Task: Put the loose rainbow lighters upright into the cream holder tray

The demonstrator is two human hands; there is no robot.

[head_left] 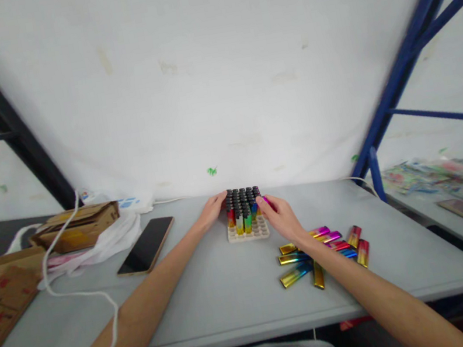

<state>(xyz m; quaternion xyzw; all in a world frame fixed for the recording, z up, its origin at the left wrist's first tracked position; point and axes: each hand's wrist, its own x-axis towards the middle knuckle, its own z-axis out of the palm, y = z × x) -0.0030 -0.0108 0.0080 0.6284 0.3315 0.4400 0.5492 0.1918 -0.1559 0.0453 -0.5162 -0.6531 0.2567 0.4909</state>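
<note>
Pale tray (250, 236) sits flat on the counter (217, 300), nearest rows of round cells showing. Behind those, a tight bunch of standing sticks (243, 201), all upright with black tops; the front ones show shiny red, yellow, green and blue sides. There's also a magenta stick (266, 199) up in the right hand (280, 215), just beside the tray. Then a messy pile of loose sticks (296, 274) to the right, metallic gold, blue, magenta and red, lying flat at random angles, some overlapping.

Magenta piece (267, 201) partly hidden by fingers (265, 206)
</note>
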